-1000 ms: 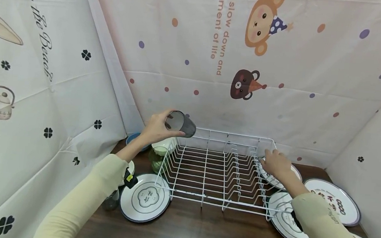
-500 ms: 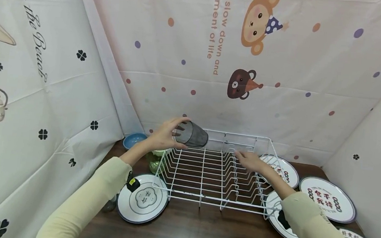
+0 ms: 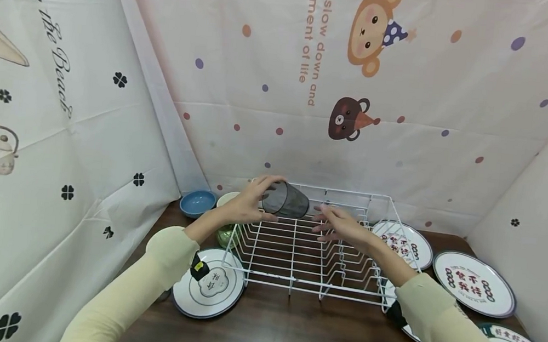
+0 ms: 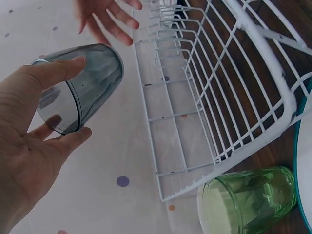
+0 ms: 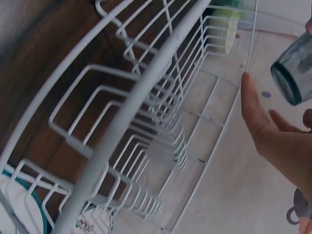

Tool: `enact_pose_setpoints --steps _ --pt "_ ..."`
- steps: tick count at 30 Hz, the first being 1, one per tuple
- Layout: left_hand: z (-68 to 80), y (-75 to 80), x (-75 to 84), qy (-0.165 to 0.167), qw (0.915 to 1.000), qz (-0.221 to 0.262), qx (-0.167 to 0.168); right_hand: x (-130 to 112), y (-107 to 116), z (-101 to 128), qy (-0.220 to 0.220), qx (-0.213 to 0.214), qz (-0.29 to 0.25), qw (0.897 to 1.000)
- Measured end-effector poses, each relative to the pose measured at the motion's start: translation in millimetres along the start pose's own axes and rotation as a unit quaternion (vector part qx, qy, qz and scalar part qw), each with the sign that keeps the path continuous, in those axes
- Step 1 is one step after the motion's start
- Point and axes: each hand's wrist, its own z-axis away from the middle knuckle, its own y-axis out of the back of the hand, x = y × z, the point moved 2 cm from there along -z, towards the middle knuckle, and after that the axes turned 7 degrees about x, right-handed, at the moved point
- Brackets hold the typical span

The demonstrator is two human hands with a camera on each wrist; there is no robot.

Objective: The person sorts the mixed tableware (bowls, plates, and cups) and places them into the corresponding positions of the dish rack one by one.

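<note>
A grey see-through drinking glass (image 3: 292, 201) lies tilted on its side in the air above the white wire dish rack (image 3: 288, 278). My left hand (image 3: 250, 202) grips it near the rim, thumb on one side and fingers on the other; the left wrist view shows the glass (image 4: 100, 73) with its mouth toward the palm. Facing the glass's base, my right hand (image 3: 343, 228) is spread with fingers apart, a small gap from it. In the right wrist view the right hand (image 5: 278, 131) holds nothing.
A blue bowl (image 3: 197, 203) and a green glass (image 4: 253, 197) stand left of the rack. One plate (image 3: 208, 291) lies at the rack's front left. Several plates, including a round one (image 3: 473, 284), lie at the right. A printed cloth hangs behind.
The left hand has carried the glass to the right and lower, over the rack. The right hand has moved left from the rack's right side toward the glass, its fingers spreading.
</note>
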Motion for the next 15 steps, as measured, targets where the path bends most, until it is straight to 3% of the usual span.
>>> enact_pose_setpoints --steps 5,8,15 --pt "-0.3 -5.9 0.5 0.019 0.9992 0.031 -0.015 -4.0 -10.0 0.2 0.012 -0.045 -0.025 0.999" --pt "-1.2 -7.4 0.8 0.033 0.998 0.047 -0.025 -5.0 -12.2 1.6 0.008 -0.049 -0.046 0.998" --pt "-3.8 -9.3 3.8 0.032 0.9956 0.076 -0.044 -2.1 -10.5 0.3 -0.012 -0.057 -0.132 0.99"
